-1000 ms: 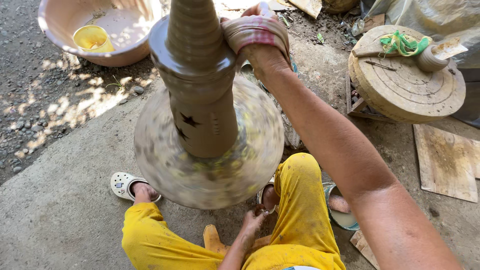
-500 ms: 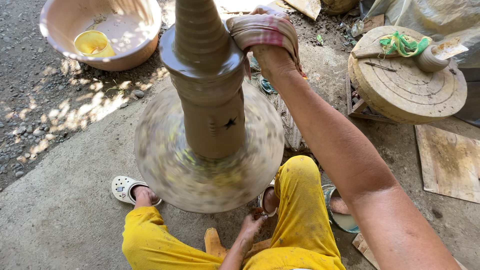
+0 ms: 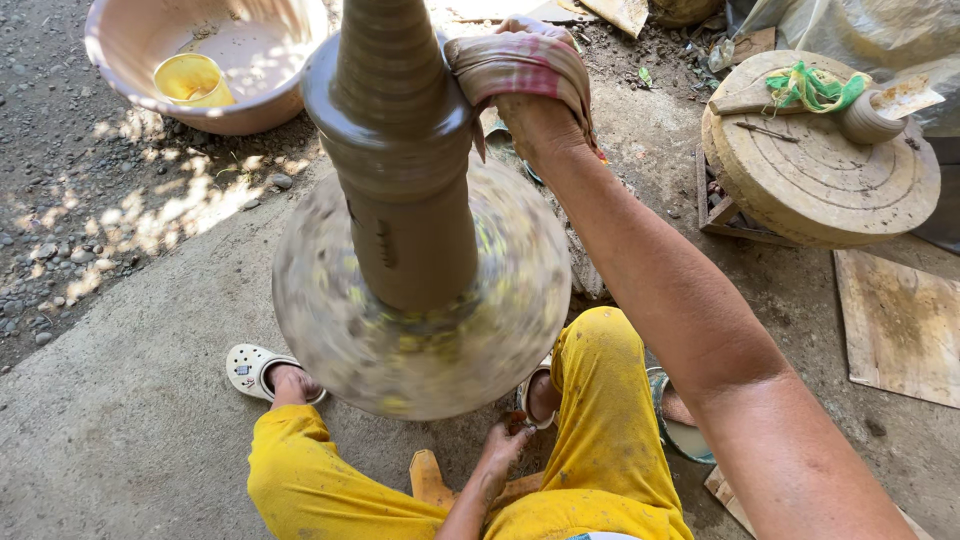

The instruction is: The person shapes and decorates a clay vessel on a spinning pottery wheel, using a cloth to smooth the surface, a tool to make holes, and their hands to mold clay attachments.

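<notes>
A: We press a striped cloth [image 3: 520, 65] with the right hand [image 3: 535, 120] — fingers closed on it — against the tall clay vessel [image 3: 400, 150]; left hand [image 3: 500, 450] below, grip unclear.

B: Risk — uneven pressure beside that grip could warp the wall; the wheel [image 3: 420, 330] spins.

Wheel disc [image 3: 425, 350]: motion-blurred; surface marks unreadable.
Clay column [image 3: 400, 150]: top cut off by upper edge; foot blurs into the disc.
Right hand [image 3: 535, 110]: fingers covered by a striped cloth [image 3: 520, 65]; contact with the clay not visible.
Left hand [image 3: 505, 445]: below the disc rim; what it touches cannot be told.
Basin [image 3: 150, 105]: far rim cut off.
</notes>
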